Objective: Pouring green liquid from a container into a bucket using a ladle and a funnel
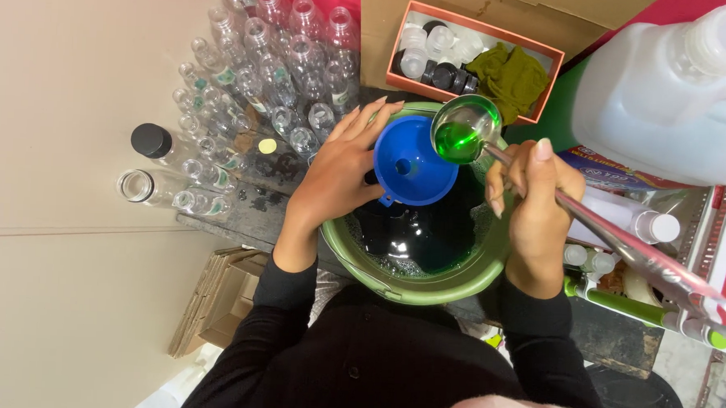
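My right hand (534,207) grips the long metal handle of a ladle (466,131), whose bowl holds bright green liquid just right of and above a blue funnel (412,161). My left hand (340,170) wraps around something under the funnel, which hides it, and steadies the funnel over a green bucket (425,284). The bucket holds dark green liquid with some foam at its edge.
Several empty clear plastic bottles (255,69) stand and lie at the left, one with a black cap (151,140). An orange box (467,62) holds caps and a green cloth. A big translucent jug (670,91) sits at the right, small bottles below it.
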